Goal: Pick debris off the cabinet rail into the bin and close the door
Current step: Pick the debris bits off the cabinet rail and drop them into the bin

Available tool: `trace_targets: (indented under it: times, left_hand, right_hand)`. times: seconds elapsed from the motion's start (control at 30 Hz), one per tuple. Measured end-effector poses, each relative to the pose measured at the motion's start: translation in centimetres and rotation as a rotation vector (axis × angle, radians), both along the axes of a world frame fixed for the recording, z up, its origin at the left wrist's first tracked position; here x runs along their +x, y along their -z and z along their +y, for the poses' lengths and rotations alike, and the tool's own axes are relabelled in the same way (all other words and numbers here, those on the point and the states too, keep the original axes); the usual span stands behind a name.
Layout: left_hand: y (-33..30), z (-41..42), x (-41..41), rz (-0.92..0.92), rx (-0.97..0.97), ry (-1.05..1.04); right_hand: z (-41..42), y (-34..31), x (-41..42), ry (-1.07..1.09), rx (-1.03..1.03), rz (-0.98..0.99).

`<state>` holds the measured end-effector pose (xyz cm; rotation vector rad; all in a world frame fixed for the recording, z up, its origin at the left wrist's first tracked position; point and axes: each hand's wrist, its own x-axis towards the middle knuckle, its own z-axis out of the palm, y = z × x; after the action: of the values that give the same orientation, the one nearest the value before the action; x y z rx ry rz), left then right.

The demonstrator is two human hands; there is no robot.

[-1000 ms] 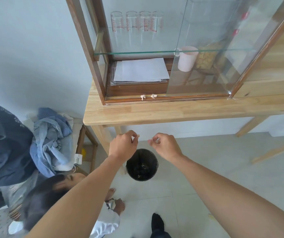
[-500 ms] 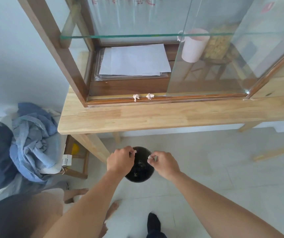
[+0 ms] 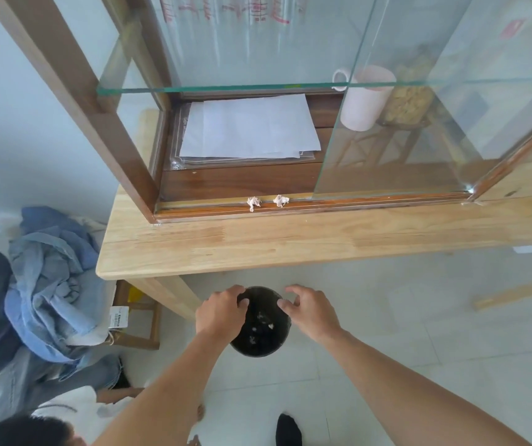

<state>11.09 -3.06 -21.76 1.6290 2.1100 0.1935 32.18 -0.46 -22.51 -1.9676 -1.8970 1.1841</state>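
Observation:
Two small crumpled white scraps of debris lie on the brown cabinet rail, just left of the sliding glass door, which stands slid to the right. On the floor under the table edge sits a round black bin with white bits inside. My left hand and my right hand hover over the bin's rim on either side, fingers spread, nothing held.
The cabinet stands on a light wooden table. Inside it lie white papers and a pink mug. A pile of blue clothes rests on a stool at left. A person's head shows at bottom left.
My hands dropped lower over the bin and their pinched fingers opened; the small pieces they held are gone from them. The view moved closer to the cabinet.

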Motion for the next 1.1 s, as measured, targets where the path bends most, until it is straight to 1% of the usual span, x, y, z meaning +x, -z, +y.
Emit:
trace_targets:
  times: [0.13, 0.23, 0.43, 0.6, 0.67, 0.77, 0.87, 0.97, 1.1]
  left_hand:
    - [-1.7, -0.7, -0.4, -0.003, 0.032, 0.026]
    - [-3.7, -1.6, -0.6, -0.03, 0.089, 0.052]
    - [-8.7, -3.2, -0.4, -0.063, 0.316, 0.103]
    - [-13.3, -3.6, 0.2, -0.175, 0.537, 0.16]
    - [-15.0, -3.3, 0.4, -0.199, 0.583, 0.17]
    - [-16.8, -2.0, 0.6, -0.229, 0.602, 0.16]
    - [-17.8, 0.0, 0.5, -0.245, 0.599, 0.104]
    - [-18.0, 1.9, 0.5, -0.255, 0.558, 0.036]
    - [-17.7, 3.9, 1.0, -0.277, 0.552, -0.029]
  right_hand:
    - [-0.6, -1.9, 0.0, 0.034, 0.054, 0.018]
    - [-1.6, -3.8, -0.3, 0.04, 0.116, 0.067]
    - [-3.1, -8.7, -1.4, 0.116, 0.297, 0.159]
    - [-3.1, -13.5, -2.2, 0.182, 0.517, 0.22]
    - [-2.5, -15.1, -2.4, 0.216, 0.585, 0.268]
    - [-0.9, -16.9, -2.7, 0.248, 0.605, 0.279]
    - [1.1, -18.0, -2.7, 0.217, 0.597, 0.25]
    - [3.1, -18.3, -2.8, 0.2, 0.547, 0.236]
    - [4.6, -18.2, -3.4, 0.168, 0.514, 0.24]
